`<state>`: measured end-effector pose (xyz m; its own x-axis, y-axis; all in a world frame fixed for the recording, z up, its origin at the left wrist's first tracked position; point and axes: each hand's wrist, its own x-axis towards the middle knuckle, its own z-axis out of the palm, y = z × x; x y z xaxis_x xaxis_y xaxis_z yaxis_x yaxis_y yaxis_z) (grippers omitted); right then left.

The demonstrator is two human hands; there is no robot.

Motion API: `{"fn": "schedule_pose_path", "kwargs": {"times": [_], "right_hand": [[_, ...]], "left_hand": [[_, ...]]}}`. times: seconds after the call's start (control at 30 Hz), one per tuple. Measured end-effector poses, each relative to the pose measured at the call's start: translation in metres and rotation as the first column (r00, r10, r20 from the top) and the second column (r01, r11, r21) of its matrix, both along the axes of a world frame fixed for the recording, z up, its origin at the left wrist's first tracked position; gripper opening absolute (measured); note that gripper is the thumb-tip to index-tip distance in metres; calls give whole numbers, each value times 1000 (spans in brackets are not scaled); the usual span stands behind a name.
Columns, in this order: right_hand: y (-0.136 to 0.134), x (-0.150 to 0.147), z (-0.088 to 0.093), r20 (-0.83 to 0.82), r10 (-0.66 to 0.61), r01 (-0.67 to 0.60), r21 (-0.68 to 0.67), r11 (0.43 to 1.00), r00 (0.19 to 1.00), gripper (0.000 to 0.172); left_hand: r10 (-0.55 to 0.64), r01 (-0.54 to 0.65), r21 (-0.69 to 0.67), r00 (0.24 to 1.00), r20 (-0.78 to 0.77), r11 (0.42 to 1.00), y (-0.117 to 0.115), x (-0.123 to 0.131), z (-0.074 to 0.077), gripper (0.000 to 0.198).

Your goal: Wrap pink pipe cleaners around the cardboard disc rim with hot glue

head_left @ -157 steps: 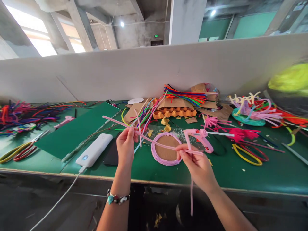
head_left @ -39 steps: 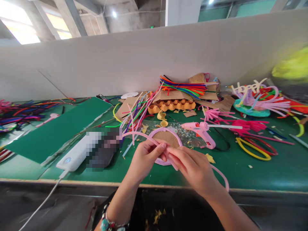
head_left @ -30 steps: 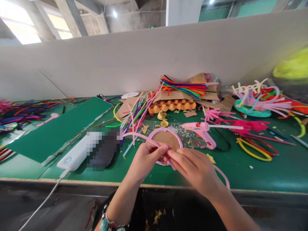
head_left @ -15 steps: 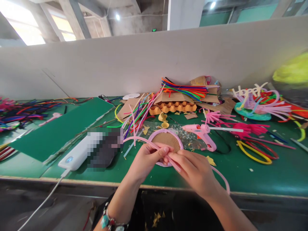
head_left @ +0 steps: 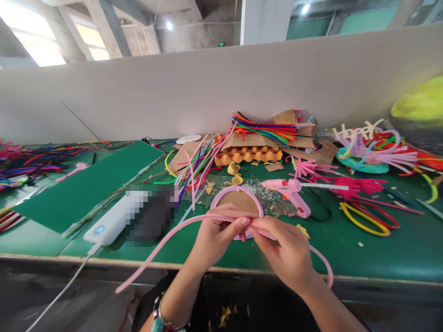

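Note:
My left hand [head_left: 216, 233] and my right hand [head_left: 285, 249] meet fingertip to fingertip over the table's front edge, both pinching pale pink pipe cleaners [head_left: 166, 242]. One long end sweeps down to the left past the edge. Another curves off to the right behind my right wrist. Just behind my fingers lies a round cardboard disc with a pink pipe-cleaner rim [head_left: 238, 199]. A pink glue gun [head_left: 289, 190] lies to its right.
A white power bank [head_left: 110, 221] with a cable sits left of my hands, next to a blurred dark object. Heaps of coloured pipe cleaners [head_left: 266, 128], an egg carton [head_left: 249, 154] and cardboard scraps fill the back. Finished pipe-cleaner pieces [head_left: 367, 147] lie right. A green sheet [head_left: 83, 186] lies left.
The long left end of the pink pipe cleaner has swung from lying over the table down and left past the front edge. My hands stay pinched together at the disc.

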<state>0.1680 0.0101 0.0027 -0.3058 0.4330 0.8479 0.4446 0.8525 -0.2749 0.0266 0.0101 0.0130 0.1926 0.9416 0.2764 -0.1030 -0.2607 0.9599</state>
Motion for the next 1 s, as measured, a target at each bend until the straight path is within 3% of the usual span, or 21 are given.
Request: {"fn": "schedule_pose_path", "kwargs": {"times": [0.1, 0.2, 0.3, 0.5, 0.6, 0.67, 0.73, 0.8, 0.87, 0.9, 0.93, 0.97, 1.0], "right_hand": [[-3, 3, 7, 94, -27, 13, 149, 989, 995, 13], [-5, 7, 14, 212, -137, 52, 363, 930, 968, 17], [-5, 10, 14, 255, -198, 70, 437, 897, 946, 19], [-1, 8, 2, 178, -87, 39, 256, 966, 980, 8], [-1, 5, 3, 73, 22, -26, 58, 998, 997, 9], [-1, 5, 6, 0, 71, -70, -152, 986, 997, 11], [-1, 6, 8, -89, 130, -155, -430, 889, 988, 15], [-1, 7, 10, -230, 240, -332, -669, 665, 943, 23], [-1, 6, 10, -381, 327, -495, -756, 428, 865, 32], [-1, 6, 9, -423, 332, -530, -759, 378, 843, 32], [-2, 5, 8, -434, 309, -529, -747, 402, 847, 30], [-2, 4, 8, -417, 264, -493, -717, 493, 870, 24], [-3, 4, 7, -380, 215, -426, -659, 620, 900, 14]], "left_hand": [[-24, 26, -70, 999, 20, 997, -1, 2, 1, 36], [-93, 100, -165, 994, 49, 981, -1, 3, 2, 45], [-144, 152, -200, 988, 54, 968, 1, 0, 3, 44], [-180, 183, -204, 983, 31, 962, 2, -7, 4, 39], [-139, 133, -131, 990, -38, 982, 1, -8, 4, 36], [-88, 82, -58, 989, -116, 995, 1, -9, 3, 34], [-57, 62, 20, 980, -190, 998, 0, -9, 4, 33], [-75, 92, 70, 973, -220, 993, -1, -9, 4, 33], [-135, 148, 59, 974, -184, 987, -2, -9, 5, 35], [-165, 171, 27, 976, -144, 985, -2, -9, 5, 35], [-185, 185, -16, 978, -97, 983, -3, -9, 5, 36], [-194, 191, -64, 980, -51, 980, -2, -8, 5, 37], [-193, 191, -109, 981, -8, 976, -2, -8, 4, 39]]}}
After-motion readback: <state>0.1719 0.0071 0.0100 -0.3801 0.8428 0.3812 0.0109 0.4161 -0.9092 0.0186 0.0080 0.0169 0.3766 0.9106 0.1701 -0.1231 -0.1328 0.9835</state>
